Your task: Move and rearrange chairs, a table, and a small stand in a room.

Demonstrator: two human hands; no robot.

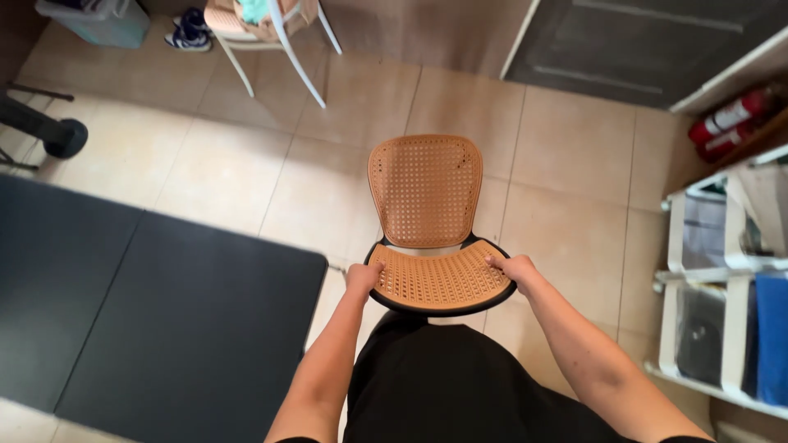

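- The left hand (364, 277) is closed around the left edge of the tan woven-cane chair with a black rim (437, 283), thumb on top of the seat, fingers curled under the rim.
- The right hand (515, 268) grips the right edge of the same seat in the same way, shut on the rim.
- The chair lies straight ahead of the person, between both hands; its backrest stands on the far side, so its long axis runs away from the body. Both hands are equally near.
- Left of the left hand lies a flat black folding tabletop (156, 312).
- Far ahead stands a white-legged chair (275, 37) holding cloth.
- Right of the right hand is a white open shelf unit (722, 279) with blue and grey cloth; above it lie two red cylinders, probably fire extinguishers (730, 123), their labels too small to make out.
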